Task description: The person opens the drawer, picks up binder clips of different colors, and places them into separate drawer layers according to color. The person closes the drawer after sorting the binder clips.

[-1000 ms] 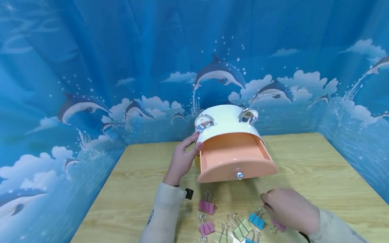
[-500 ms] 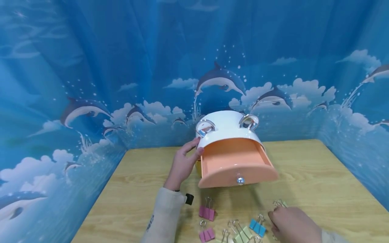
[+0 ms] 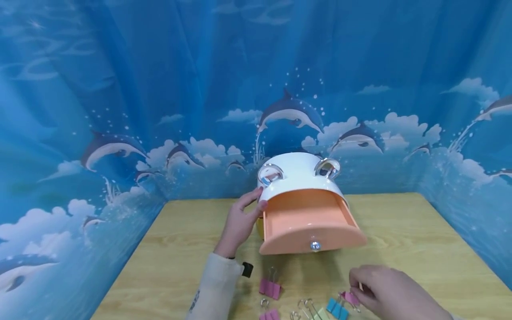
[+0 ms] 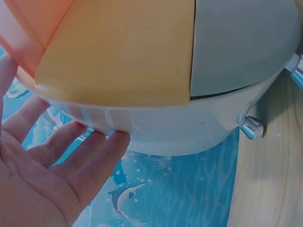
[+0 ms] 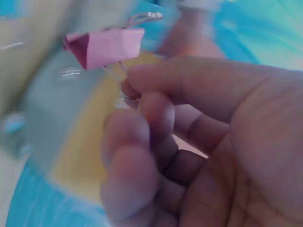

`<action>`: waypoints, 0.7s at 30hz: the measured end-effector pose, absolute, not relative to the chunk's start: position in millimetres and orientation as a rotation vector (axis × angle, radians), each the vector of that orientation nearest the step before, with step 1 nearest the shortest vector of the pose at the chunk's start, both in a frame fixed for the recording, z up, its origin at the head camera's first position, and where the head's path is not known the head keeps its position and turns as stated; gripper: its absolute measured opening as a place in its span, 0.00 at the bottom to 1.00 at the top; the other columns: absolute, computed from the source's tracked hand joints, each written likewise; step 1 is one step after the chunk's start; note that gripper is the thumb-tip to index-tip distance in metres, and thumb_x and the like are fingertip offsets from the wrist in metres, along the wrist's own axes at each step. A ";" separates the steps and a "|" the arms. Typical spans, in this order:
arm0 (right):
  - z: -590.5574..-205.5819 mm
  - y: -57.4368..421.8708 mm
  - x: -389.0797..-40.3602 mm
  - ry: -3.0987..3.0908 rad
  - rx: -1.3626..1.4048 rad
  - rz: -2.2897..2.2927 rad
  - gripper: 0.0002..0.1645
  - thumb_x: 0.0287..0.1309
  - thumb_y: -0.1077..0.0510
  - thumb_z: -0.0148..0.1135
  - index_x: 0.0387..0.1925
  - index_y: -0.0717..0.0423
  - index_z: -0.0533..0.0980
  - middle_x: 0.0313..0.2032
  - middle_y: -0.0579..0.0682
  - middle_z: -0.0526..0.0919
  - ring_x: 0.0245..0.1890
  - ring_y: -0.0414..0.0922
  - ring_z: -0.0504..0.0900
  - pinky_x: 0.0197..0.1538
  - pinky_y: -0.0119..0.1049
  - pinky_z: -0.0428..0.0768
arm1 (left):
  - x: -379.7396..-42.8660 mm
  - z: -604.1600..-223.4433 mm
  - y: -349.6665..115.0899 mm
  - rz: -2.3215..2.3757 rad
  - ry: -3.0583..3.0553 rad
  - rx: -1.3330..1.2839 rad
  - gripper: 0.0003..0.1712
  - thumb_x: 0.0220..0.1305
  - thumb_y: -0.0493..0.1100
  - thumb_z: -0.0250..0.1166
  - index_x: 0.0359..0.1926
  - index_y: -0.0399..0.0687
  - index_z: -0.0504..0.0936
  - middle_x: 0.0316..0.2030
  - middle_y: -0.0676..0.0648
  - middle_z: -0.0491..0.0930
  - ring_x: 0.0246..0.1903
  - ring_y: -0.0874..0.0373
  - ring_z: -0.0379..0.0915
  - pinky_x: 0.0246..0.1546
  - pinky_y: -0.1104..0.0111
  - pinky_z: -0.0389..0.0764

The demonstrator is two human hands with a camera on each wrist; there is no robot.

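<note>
Two hands (image 3: 239, 218) (image 3: 390, 291), right pinching pink clip (image 5: 113, 47), left touching cabinet (image 3: 298, 173)

The left hand (image 3: 239, 220) reaches forward with fingers (image 4: 104, 163) outstretched, while the right hand (image 3: 386, 289) pinches, its fingers curled.

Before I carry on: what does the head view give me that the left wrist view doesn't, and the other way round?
Head only: the right hand pinching a pink clip, the loose binder clips, the drawer's knob and the silver rings on top.

Left wrist only: the grey-blue section and silver pieces near the tabletop.

Both: the left hand touching the white cabinet, the open peach drawer, the yellow section, tabletop and dolphin backdrop.
</note>
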State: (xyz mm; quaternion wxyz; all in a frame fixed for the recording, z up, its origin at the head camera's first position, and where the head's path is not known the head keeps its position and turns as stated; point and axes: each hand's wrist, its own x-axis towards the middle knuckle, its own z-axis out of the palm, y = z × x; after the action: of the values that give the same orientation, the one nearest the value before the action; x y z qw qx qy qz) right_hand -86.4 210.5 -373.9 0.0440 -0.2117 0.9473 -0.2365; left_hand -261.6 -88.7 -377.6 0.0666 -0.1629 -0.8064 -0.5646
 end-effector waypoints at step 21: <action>-307.5 176.6 -88.3 3.330 -0.664 -2.122 0.15 0.46 0.80 0.62 0.31 0.61 0.82 0.27 0.48 0.84 0.26 0.36 0.80 0.30 0.21 0.76 | -261.8 -377.0 -92.7 -1.700 -2.432 -0.555 0.29 0.56 0.67 0.62 0.58 0.72 0.75 0.64 0.59 0.68 0.65 0.59 0.60 0.49 0.62 0.79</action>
State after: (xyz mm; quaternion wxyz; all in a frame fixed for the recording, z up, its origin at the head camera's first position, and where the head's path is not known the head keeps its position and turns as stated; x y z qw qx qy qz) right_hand -88.3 176.6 -307.5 -0.4180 -0.1507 0.7555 -0.4815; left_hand -261.8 -92.7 -377.0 0.0615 -0.1834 -0.8041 -0.5621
